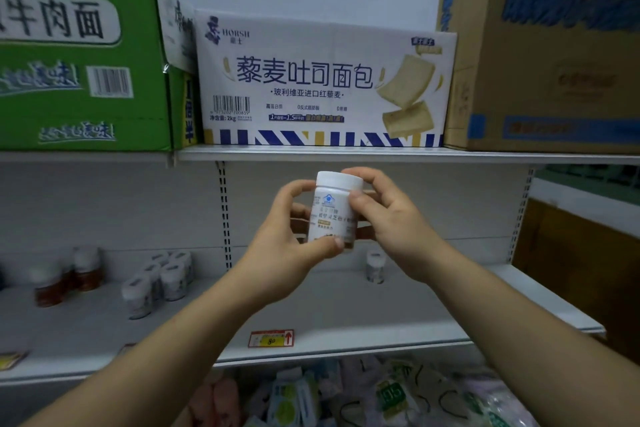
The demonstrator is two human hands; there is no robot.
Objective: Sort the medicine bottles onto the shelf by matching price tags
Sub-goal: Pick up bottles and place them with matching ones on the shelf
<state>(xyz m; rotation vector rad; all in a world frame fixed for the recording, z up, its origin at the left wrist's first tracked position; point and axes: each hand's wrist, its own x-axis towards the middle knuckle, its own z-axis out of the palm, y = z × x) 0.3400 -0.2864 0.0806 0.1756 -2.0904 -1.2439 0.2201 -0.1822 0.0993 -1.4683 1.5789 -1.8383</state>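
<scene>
— What are we holding up in front of the shelf?

— A white bottle (333, 210) with a white cap, upright, label facing us. Our left hand (284, 246) wraps its lower left side, thumb pressed across the bottom edge; our right hand (391, 218) closes on the right side, thumb on the label and fingertips (349, 173) curled over the cap. Both hands are clamped on it, so it hangs in the air above the middle shelf (346, 308), touching nothing else.

— And what do we see on that shelf?

— At the left, a group of small white bottles (159, 282) standing close together, and further left some amber bottles (65, 276) with pale caps — blurred, so we cannot count them surely. One lone white bottle (375, 266) stands near the back, just below our right hand. On the front edge sits a red and yellow price tag (270, 338); we read "80" on it.

— Above?

— Cartons on the top shelf: a green box (79, 55) at left, a white bread box (322, 80) in the middle, a brown cardboard box (543, 45) at right.

— Below?

— Packets (363, 395) in a loose heap, too blurred for us to tell apart.
</scene>
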